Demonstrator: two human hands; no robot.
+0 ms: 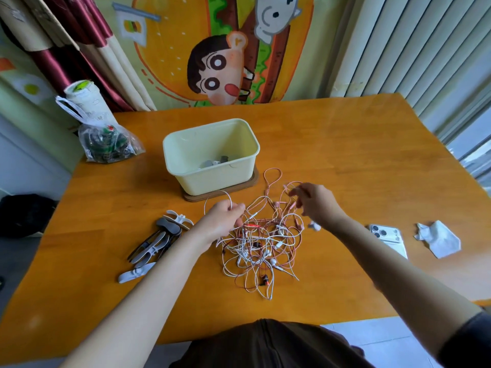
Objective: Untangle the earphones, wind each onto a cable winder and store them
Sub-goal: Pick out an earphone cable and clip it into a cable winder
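— Orange wooden worktop [345, 144], cartoon hanging on the wall behind. Earphones [261, 245] are one white, pink and red tangle lying mid-worktop, right in front of you.
— Grips?
— Your left hand [225, 220]: grip pinched on a white cable [212, 197] that loops out at the tangle's left edge. Your right hand [316, 203]: fingers curled round pink strands [276, 179] at the upper right.
— Winders?
— Winders [162, 240] are piled left of the tangle, just beside your left wrist; grey and white ones.
— Storage?
— Cream box [212, 179] stands open behind the tangle on a brown base [249, 183]. Small grey bits inside, can't tell what.
— Rest?
— Phone [388, 236] and crumpled tissue [438, 239] to your right, plastic bag [106, 144] far left.
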